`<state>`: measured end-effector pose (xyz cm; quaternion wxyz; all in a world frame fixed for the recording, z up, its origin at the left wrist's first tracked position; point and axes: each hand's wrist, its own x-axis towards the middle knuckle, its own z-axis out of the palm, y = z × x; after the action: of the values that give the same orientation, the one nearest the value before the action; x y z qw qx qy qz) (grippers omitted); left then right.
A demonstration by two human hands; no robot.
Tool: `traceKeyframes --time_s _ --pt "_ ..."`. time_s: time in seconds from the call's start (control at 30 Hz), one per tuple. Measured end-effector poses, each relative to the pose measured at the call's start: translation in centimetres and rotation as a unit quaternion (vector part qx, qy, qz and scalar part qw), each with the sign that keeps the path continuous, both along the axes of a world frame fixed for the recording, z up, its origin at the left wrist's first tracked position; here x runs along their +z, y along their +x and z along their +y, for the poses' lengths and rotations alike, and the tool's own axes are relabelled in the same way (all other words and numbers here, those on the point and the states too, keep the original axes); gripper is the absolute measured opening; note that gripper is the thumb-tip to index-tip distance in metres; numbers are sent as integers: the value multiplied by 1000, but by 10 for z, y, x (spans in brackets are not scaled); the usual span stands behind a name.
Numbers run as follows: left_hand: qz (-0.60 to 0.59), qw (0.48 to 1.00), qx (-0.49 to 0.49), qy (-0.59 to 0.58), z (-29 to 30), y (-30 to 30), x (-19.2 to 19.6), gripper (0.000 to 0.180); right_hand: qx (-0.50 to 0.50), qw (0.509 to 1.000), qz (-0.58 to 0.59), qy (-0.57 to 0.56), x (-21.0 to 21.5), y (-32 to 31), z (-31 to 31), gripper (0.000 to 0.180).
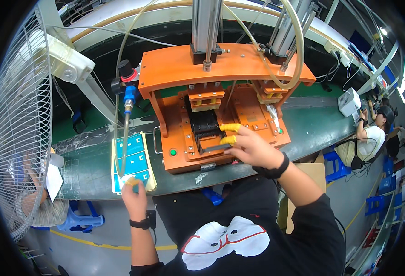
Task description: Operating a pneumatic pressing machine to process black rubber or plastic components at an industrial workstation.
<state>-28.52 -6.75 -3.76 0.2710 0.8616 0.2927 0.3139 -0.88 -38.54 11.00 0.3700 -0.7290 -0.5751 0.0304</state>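
Note:
An orange two-station press point(230, 69) stands on the bench in front of me. In its left station lies a black, frame-like part point(204, 124), with a dark bar along its near edge. My right hand point(255, 147), with yellow finger cots, is closed on the right end of this part. To the left of the press lies a stack of blue sheets point(133, 158) with pale cut-out marks, on a yellowish backing. My left hand point(134, 198) is at the lower edge of that stack, fingers pinched together; a pale glare hides what is between the fingertips.
A blue air fitting with a hose point(129, 99) hangs over the sheets. A large wire-guarded fan point(20, 124) takes up the left side. Green buttons point(173, 152) sit on the press base. Another person point(372, 138) sits farther right, near a blue stool point(336, 165).

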Motion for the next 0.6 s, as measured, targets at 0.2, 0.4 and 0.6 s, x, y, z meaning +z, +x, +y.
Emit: traceKeyframes --time_s 0.2,0.4,0.6 --pt "-13 992 22 -120 23 -3 5 18 -53 997 -52 -22 12 -5 24 67" --pt "12 991 34 -132 34 -7 13 21 -76 978 -134 -140 9 -16 48 77" --pt "-6 962 62 -265 64 -23 -6 27 -96 960 -259 -40 27 -57 63 65"
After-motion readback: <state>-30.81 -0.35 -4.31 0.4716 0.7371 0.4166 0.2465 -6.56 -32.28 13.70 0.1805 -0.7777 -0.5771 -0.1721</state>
